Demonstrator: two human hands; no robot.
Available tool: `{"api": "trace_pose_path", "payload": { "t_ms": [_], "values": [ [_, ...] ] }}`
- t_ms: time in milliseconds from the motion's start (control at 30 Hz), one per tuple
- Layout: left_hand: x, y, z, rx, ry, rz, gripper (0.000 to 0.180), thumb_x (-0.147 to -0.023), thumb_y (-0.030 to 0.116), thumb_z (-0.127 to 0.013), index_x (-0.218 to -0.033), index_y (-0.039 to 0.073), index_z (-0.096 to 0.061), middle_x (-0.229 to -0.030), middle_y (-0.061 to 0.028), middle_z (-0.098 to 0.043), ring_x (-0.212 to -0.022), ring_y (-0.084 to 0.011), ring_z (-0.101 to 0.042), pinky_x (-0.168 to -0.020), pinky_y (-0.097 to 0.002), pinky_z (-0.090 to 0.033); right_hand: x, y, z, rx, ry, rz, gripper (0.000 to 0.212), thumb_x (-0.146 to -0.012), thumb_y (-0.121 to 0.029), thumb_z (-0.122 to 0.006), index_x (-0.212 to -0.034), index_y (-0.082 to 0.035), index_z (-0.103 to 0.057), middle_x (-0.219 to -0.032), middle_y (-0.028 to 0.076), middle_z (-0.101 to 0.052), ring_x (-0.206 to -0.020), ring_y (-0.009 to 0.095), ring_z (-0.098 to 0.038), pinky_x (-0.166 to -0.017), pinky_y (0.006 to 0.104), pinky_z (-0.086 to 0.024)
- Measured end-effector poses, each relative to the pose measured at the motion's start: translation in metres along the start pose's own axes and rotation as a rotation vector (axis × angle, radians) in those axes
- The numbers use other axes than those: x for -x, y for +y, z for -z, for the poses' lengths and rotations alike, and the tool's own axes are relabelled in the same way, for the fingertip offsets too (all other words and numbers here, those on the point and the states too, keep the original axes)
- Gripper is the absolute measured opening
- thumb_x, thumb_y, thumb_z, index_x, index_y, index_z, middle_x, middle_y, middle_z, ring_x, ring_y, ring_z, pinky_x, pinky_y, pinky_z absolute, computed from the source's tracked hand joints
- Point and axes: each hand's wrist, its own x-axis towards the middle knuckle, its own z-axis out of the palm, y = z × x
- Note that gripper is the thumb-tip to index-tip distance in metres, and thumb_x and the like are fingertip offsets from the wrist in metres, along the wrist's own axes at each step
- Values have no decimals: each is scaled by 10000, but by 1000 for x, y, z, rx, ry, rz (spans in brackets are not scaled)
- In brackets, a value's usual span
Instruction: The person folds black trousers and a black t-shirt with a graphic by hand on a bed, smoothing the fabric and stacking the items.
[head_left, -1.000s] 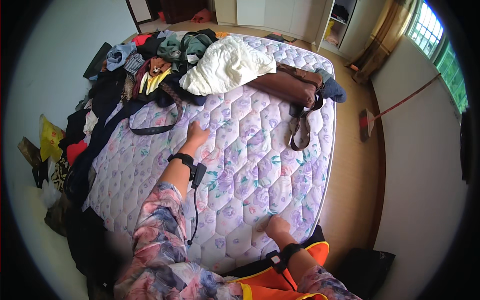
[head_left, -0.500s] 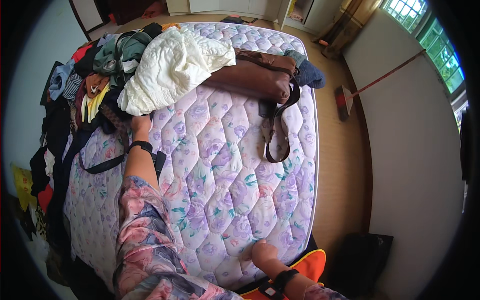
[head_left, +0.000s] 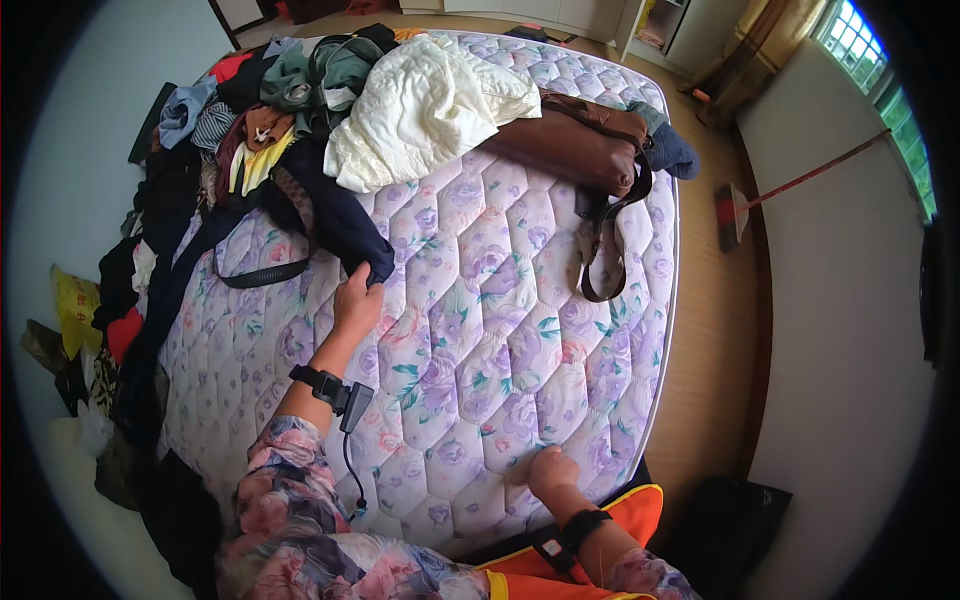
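My left hand (head_left: 357, 302) grips the end of a dark navy garment (head_left: 345, 228), pulled out from the heap of clothes (head_left: 215, 105) across the floral mattress (head_left: 480, 345). The rest of that garment runs back into the heap, where its kind is hidden. Near the mattress's front edge my right hand (head_left: 552, 470) leans on the quilted surface, fingers curled in and nothing visible in them. Just beyond the left hand lies a crumpled white cloth (head_left: 425, 110) with a lacy edge. It partly covers a brown leather bag (head_left: 580, 145), whose strap (head_left: 603, 285) trails over the mattress.
A dark belt-like strap (head_left: 265, 275) loops out of the clothes. Dark clothes hang over the mattress's left side beside a yellow bag (head_left: 75, 305). A broom (head_left: 735, 215) leans at the right wall, and a black object (head_left: 725, 530) stands on the floor. Orange fabric (head_left: 630, 510) lies near my right forearm.
My left hand has drawn the end of the navy garment out from beside the white cloth, toward me. The right hand stays on the mattress. The whole view has shifted.
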Motion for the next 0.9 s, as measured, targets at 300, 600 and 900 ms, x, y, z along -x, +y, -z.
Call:
{"api": "trace_pose_path", "payload": {
  "t_ms": [300, 600, 900],
  "values": [
    [195, 113, 25, 498, -792, -236, 276, -732, 99, -486, -975, 8, -579, -782, -173, -620, -742, -208, -624, -673, -339, -461, -3, 17, -19, -117, 196, 68, 392, -776, -269, -563, -1052, 6, -525, -986, 181, -627, -915, 319, -617, -775, 375, -488],
    [378, 179, -2, 743, -1112, -661, 352, -723, 67, -505, -1069, 29, -558, -964, -182, -592, -914, -267, -577, -813, -361, -441, 64, 112, -66, -1290, 163, 646, 377, -918, -254, -478, -1172, 23, -506, -1046, 89, -606, -920, 158, -590, -847, 277, -462],
    [291, 99, 32, 849, -622, 505, 248, -751, 114, -596, -977, 39, -526, -742, -27, -537, -587, -95, -504, -496, -221, -420, 167, 228, -26, -1826, 343, 349, 261, -857, -106, -520, -1095, -3, -555, -1026, 88, -609, -866, 165, -602, -788, 271, -479]
  ]
}}
